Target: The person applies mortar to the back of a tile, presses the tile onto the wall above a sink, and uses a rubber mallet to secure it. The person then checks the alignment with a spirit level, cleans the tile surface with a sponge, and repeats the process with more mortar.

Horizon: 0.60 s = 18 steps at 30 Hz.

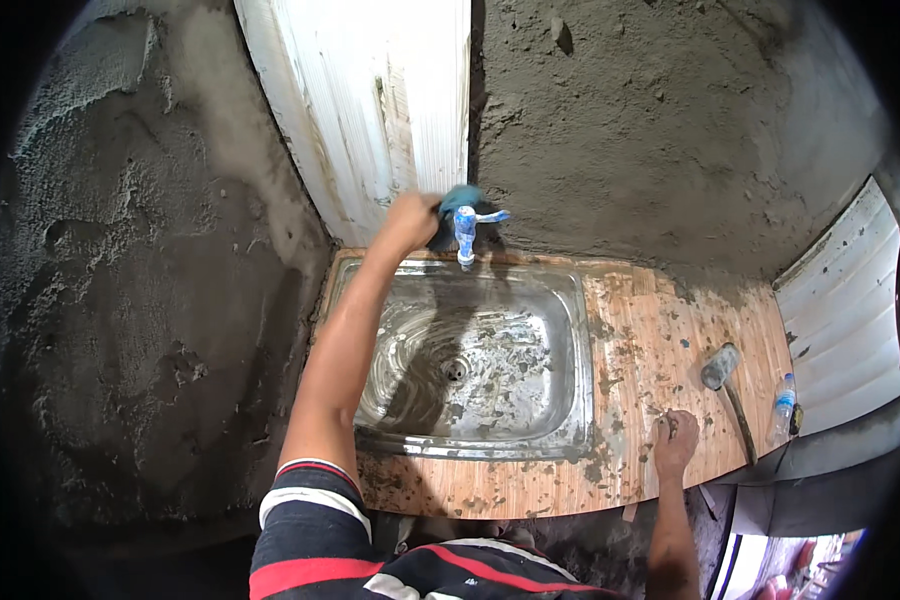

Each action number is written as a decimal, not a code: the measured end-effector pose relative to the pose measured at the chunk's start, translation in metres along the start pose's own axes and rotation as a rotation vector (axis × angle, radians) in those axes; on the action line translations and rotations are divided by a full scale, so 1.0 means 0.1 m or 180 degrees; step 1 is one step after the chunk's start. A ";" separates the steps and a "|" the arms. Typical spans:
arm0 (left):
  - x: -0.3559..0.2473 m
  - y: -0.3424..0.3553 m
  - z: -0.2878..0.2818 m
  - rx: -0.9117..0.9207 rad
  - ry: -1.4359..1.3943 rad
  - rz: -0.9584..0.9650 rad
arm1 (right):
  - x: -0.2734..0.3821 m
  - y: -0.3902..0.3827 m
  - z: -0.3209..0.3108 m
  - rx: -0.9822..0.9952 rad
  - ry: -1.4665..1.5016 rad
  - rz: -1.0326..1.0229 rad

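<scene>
My left hand point(410, 222) reaches across the sink to the back wall. Its fingers are closed on a teal cloth point(458, 197), bunched against the back of a blue-and-white tap point(465, 238). Below the tap is a rectangular metal sink point(582, 400), smeared with grey mortar around its drain point(456, 369). To the right of the basin my right hand point(676, 442) rests on the wood-patterned counter point(630, 330), fingers curled in. Whether anything is inside them is hidden.
A mallet point(718, 368) with a grey head lies on the counter's right, beside a plastic bottle point(783, 398) near the edge. Rough grey plaster point(650, 130) covers the walls around a white ribbed panel point(370, 100). Another pale panel point(845, 300) stands at right.
</scene>
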State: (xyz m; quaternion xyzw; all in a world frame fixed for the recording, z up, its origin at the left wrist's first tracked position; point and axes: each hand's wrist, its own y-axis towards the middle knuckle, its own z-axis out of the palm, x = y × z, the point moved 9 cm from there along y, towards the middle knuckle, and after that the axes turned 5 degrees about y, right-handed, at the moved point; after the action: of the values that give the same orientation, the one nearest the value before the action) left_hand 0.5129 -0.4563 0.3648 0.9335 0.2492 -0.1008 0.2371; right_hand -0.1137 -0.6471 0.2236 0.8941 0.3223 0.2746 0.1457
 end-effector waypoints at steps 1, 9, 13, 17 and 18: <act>0.30 -0.16 0.22 0.0238 0.0295 -0.0245 | 0.04 0.02 0.01 0.0003 0.0052 -0.0006; 1.15 -1.20 0.74 -0.1166 -0.5243 -0.2174 | 0.02 0.01 0.00 -0.0110 0.0100 -0.0139; 0.93 -1.27 1.05 -0.1560 -0.4930 -0.2705 | -0.03 -0.01 0.03 -0.0149 0.0102 -0.0234; 0.76 -1.17 0.82 -0.1971 -0.1697 -0.2282 | 0.06 0.01 0.06 -0.0108 0.0138 -0.0304; 0.77 -1.15 0.82 -0.1959 -0.1692 -0.2285 | 0.08 0.03 0.06 -0.0109 0.0160 -0.0245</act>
State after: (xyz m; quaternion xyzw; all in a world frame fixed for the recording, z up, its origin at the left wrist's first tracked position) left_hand 0.5140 -0.3767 0.2245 0.6195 0.5018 -0.3305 0.5051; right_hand -0.1037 -0.6444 0.2229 0.8713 0.3553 0.2966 0.1633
